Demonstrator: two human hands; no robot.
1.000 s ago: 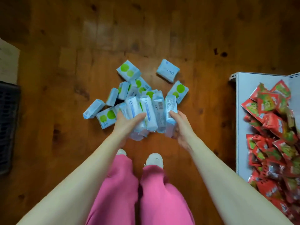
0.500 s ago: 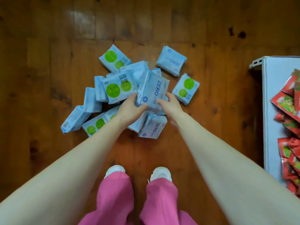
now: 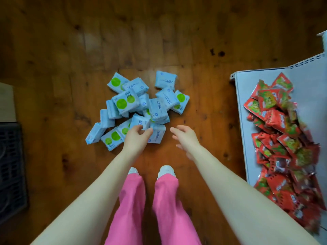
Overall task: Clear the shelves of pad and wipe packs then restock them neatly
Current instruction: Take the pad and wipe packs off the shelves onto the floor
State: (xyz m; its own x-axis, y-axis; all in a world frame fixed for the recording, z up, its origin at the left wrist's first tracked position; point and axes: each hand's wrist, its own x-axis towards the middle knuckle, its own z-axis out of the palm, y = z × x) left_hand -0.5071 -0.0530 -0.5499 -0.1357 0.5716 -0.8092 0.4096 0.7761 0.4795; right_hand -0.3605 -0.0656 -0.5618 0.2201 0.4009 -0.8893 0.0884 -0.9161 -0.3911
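1. Head view, the task's things: the pad and wipe packs [image 3: 141, 106] lie in a loose heap on the wooden floor [image 3: 53, 68], straight ahead of the person's white shoes [image 3: 166, 169]. Some are flat, some on edge, several overlapping. By the look of it this is the dumping spot for the clearing stage, so nothing is sorted.
2. Head view, the hands: the left hand [image 3: 137, 137] hangs over the heap's near edge with its fingers loosely curved and nothing in them. Whether the fingertips touch a pack I cannot tell. The right hand [image 3: 184, 137] is beside the nearest ZERO pack [image 3: 158, 135], apart from it, with fingers relaxed and spread — empty too.
3. Head view, edges and room: a grey shelf [image 3: 247, 96] runs down the right side, its corner near the heap and its surface strewn with red snack packets [image 3: 283, 138]. A dark grated object [image 3: 10, 165] sits at the left edge, well apart. Bare floor lies between heap and shelf — enough, I judge, for arms to swing across without brushing the corner.
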